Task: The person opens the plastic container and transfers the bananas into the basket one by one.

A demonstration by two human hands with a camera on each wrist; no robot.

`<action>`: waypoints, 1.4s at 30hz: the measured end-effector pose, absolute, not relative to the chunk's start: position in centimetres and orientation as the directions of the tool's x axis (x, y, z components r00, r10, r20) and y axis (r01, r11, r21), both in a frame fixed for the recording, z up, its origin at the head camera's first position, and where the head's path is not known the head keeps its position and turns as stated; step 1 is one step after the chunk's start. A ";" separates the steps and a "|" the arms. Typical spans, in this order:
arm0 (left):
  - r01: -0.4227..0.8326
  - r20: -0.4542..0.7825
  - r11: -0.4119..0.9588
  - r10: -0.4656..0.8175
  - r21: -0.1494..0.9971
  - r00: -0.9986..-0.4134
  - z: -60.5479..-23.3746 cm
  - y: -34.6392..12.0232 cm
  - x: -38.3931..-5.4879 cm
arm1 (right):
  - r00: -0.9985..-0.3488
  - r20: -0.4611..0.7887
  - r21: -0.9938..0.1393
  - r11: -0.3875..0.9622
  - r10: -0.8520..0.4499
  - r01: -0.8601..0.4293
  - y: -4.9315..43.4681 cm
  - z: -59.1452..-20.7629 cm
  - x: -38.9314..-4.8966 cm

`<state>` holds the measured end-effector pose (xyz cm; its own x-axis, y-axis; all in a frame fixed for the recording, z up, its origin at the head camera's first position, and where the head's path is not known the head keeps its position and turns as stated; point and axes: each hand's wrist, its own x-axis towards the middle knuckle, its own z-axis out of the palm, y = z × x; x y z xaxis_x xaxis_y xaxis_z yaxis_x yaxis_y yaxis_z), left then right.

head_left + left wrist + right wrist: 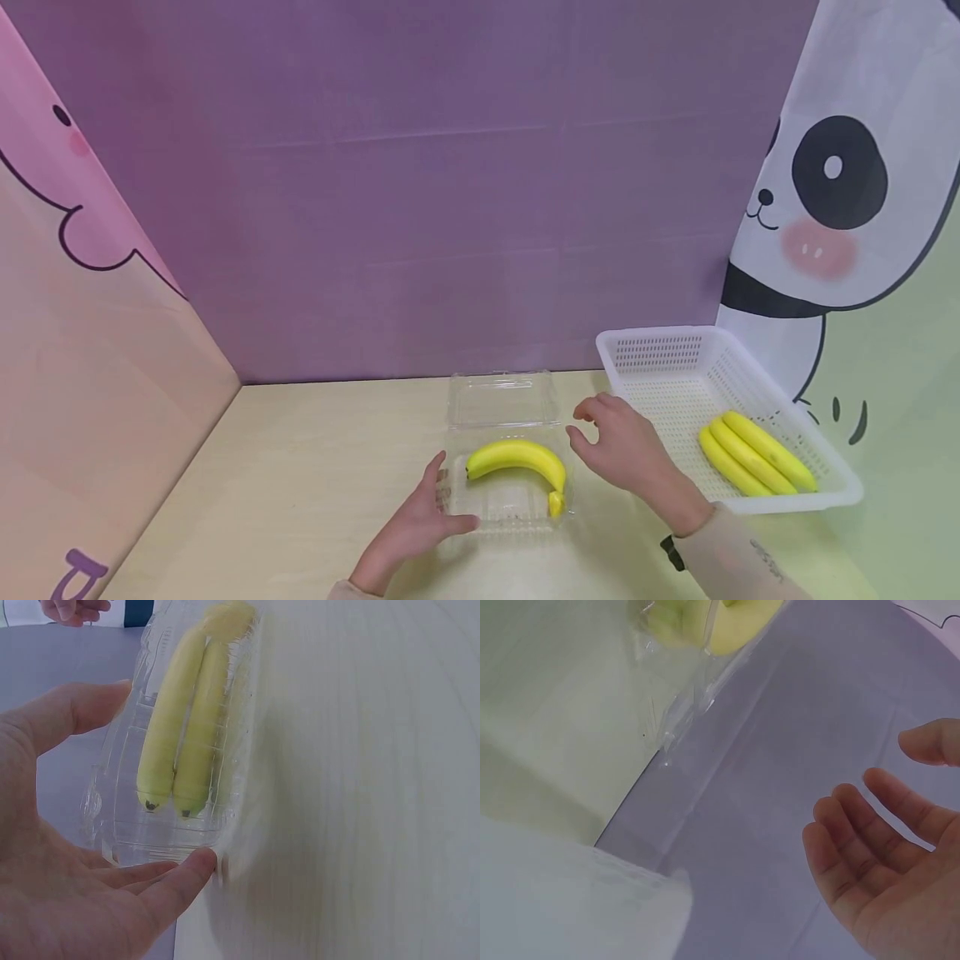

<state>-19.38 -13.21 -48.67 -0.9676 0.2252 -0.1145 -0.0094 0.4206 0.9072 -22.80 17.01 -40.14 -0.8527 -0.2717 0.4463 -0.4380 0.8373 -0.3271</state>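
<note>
A clear plastic clamshell box (pixel 491 525) lies on the table with its lid (pixel 501 402) folded back toward the wall. Inside is a small bunch of bananas (pixel 521 452), its stem end at the front right; two fruits (pixel 163 739) show side by side through the plastic in the left wrist view. My left hand (pixel 418 518) holds the box by its front left corner, thumb along the front and fingers on the left side. Right of the box, my right hand (pixel 618 442) hovers with loosely bent fingers and nothing in them.
On the right stands a white perforated basket (pixel 660 333) holding another bunch of bananas (pixel 753 454). A purple wall (pixel 450 208) closes off the back of the wooden table (pixel 315 467), with printed panels on both sides.
</note>
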 end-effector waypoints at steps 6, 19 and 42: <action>-0.015 -0.120 0.419 0.225 0.908 -0.967 -48.8 -13.2 -19.5 | -0.852 0.438 -0.332 0.829 -0.287 -0.450 16.2 -40.5 -23.0; -0.015 -0.125 0.440 0.224 0.898 -0.967 -48.9 -13.3 -19.5 | -0.843 0.429 -0.353 0.799 -0.323 -0.486 14.3 -41.4 -23.6; -0.032 -0.142 0.457 0.210 0.889 -0.967 -48.5 -13.2 -19.4 | -0.890 0.326 -0.437 0.784 -0.318 -0.440 11.9 -43.4 -24.7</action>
<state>-19.37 -13.23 -48.54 -0.9672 0.2101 -0.1425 -0.0315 0.4574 0.8887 -24.66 11.93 -43.40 -0.8901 -0.3181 0.3263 -0.4404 0.7844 -0.4367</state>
